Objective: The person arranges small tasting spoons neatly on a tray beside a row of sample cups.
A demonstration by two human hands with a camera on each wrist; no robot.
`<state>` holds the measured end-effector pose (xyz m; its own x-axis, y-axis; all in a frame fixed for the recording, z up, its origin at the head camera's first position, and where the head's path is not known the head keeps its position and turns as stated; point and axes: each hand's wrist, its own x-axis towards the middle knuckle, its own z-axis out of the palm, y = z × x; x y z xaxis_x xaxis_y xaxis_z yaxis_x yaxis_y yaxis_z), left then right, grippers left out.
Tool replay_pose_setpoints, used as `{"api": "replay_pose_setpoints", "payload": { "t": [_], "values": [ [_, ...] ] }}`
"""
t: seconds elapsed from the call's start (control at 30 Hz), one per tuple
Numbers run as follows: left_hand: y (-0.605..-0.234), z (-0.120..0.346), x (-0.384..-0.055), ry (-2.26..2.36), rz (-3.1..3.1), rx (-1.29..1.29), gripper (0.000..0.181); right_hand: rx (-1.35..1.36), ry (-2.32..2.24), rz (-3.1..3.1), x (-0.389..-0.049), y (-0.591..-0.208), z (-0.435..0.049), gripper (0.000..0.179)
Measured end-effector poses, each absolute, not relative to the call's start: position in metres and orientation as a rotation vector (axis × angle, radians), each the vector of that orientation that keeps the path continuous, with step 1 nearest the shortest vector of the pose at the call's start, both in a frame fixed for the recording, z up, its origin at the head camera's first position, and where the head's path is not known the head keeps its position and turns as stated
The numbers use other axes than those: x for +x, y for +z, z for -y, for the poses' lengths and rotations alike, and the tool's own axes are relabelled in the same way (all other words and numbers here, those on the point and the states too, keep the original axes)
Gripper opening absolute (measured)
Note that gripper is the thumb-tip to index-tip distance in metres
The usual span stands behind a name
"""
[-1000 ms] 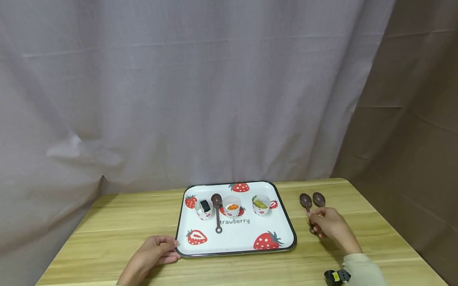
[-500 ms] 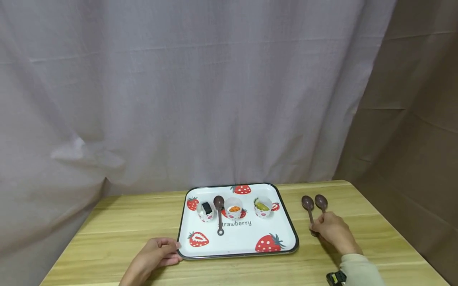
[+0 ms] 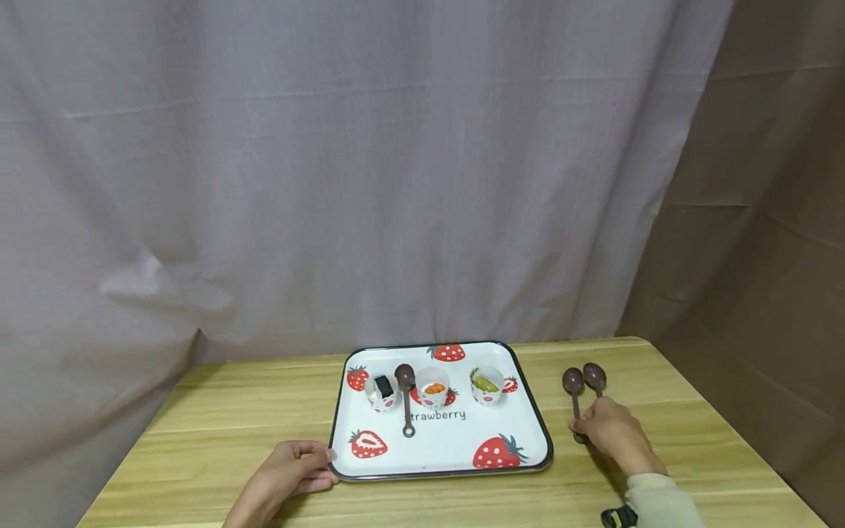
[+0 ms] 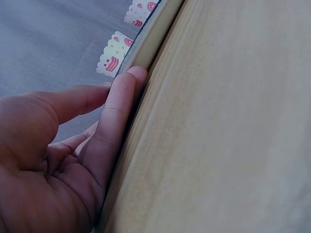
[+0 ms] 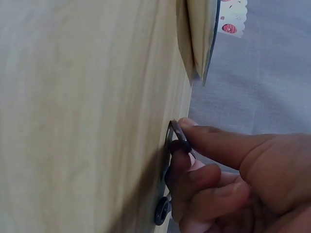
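With thumb and fingers, my left hand pinches the near left corner of a white strawberry-print tray. In the left wrist view, the thumb lies over the tray's rim and a finger lies along its underside. Two brown spoons lie side by side right of the tray, bowls pointing away. My right hand pinches the ring end of the left spoon, as the right wrist view shows. The right spoon has its handle mostly hidden under that hand; its ring end shows below the fingers.
On the tray stand three patterned paper cups: one with a black-and-white piece, one with orange pieces, one with green pieces. A third brown spoon lies between two cups. A grey curtain hangs behind the wooden table.
My right hand has shifted down along the left spoon's handle to its end, and the left spoon now lies slightly nearer the right one. My left hand keeps its grip on the tray.
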<state>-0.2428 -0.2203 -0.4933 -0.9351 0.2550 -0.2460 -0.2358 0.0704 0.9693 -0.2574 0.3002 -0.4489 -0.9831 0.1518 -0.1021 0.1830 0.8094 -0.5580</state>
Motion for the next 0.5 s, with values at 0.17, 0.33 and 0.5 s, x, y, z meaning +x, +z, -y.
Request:
{"api": "replay_pose_setpoints", "payload": {
  "t": [0.17, 0.33, 0.5],
  "values": [
    [-0.4934, 0.2199, -0.2432, 1.925, -2.005, 0.011, 0.026, 0.245, -0.922, -2.939, -0.2564, -0.4514, -0.3016, 0.049],
    [-0.4927, 0.2191, -0.2432, 1.927, -2.010, 0.006, 0.026, 0.251, -0.952, -2.913, -0.2568, -0.4512, -0.3030, 0.050],
    [-0.4914, 0.2190, -0.2419, 1.932, -2.013, 0.013, 0.025, 0.279, -1.169, -2.793, -0.2576, -0.4516, -0.3015, 0.034]
  ]
}}
